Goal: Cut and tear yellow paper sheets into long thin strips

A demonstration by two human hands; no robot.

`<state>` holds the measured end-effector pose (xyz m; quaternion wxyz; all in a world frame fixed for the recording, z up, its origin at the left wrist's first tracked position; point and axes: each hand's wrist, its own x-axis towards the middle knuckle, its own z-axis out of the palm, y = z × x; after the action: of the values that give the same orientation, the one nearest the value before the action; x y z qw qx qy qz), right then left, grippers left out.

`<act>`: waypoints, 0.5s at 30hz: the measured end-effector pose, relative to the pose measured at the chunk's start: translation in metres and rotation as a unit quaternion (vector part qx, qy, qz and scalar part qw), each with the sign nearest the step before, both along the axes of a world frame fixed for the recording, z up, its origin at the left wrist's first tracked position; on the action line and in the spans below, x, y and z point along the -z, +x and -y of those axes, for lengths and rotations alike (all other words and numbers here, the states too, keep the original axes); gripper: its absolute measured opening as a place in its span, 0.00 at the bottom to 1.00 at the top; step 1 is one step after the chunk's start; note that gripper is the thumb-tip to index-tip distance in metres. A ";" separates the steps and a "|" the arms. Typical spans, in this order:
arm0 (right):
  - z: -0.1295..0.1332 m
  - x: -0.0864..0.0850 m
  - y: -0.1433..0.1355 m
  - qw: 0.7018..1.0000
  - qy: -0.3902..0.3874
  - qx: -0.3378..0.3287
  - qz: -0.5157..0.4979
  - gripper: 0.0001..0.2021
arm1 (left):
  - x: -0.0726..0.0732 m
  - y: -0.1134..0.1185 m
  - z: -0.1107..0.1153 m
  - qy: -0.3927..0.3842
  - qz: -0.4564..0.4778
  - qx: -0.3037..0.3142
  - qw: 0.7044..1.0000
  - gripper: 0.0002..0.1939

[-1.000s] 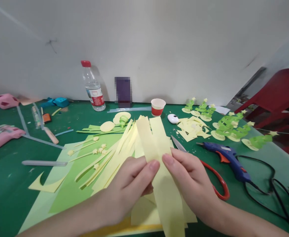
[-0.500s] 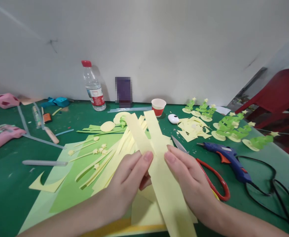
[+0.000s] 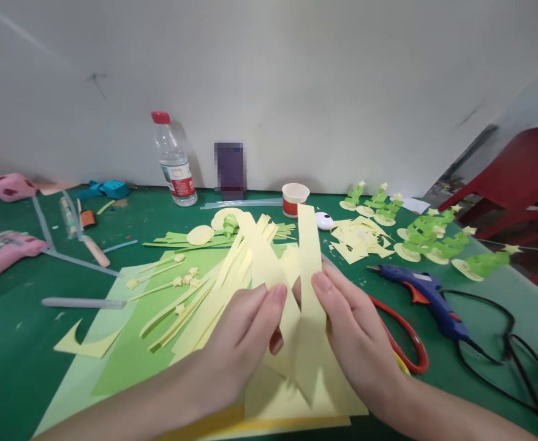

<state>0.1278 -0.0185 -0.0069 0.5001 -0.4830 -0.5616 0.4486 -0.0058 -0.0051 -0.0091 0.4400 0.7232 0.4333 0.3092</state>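
Background: a plain pale wall (image 3: 342, 92) stands behind a green table (image 3: 11, 380), with a water bottle (image 3: 177, 171) and a paper cup (image 3: 295, 205) near the wall.

Left hand (image 3: 239, 343): its thumb and fingers are closed on a pale yellow strip (image 3: 262, 251), which leans to the left at the top.

Right hand (image 3: 356, 324): its thumb and fingers are closed too, pinching a second strip (image 3: 309, 245), almost upright.

Place of the strips: both are in front of the person, above the yellow sheets (image 3: 337, 398). Their upper ends are apart; lower down they overlap, and I cannot tell well if they are joined there.

Work done: on the right side, green curled pieces with stars (image 3: 434, 236) stand on round bases and look complete, I judge. Small stars on stems (image 3: 178, 282) lie on the green sheet (image 3: 126, 355).

Work left: the held paper has no curl or star; many loose strips (image 3: 227, 275) lie flat, so this part seems only halfway.

Tools: the scissors (image 3: 423, 358) and the blue glue gun (image 3: 434, 294) lie unheld, near the right hand.
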 end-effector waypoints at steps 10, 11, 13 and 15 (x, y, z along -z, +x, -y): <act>-0.003 -0.002 0.004 0.997 0.065 -0.016 0.043 0.15 | 0.004 0.005 -0.003 0.081 -0.013 0.019 0.996 0.20; -0.003 -0.002 0.004 0.996 0.068 -0.027 0.047 0.16 | 0.004 0.005 -0.002 0.087 -0.021 0.017 0.996 0.21; -0.003 -0.001 0.003 0.995 0.072 -0.041 0.059 0.16 | 0.003 0.005 -0.001 0.078 -0.017 0.015 0.997 0.21; -0.003 -0.001 0.003 0.995 0.063 -0.035 0.069 0.17 | 0.001 0.004 -0.001 0.067 -0.004 0.007 0.998 0.20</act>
<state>0.1303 -0.0151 -0.0062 0.4735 -0.4603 -0.6382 0.3958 -0.0015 -0.0043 -0.0104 0.3910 0.7553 0.4085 0.3314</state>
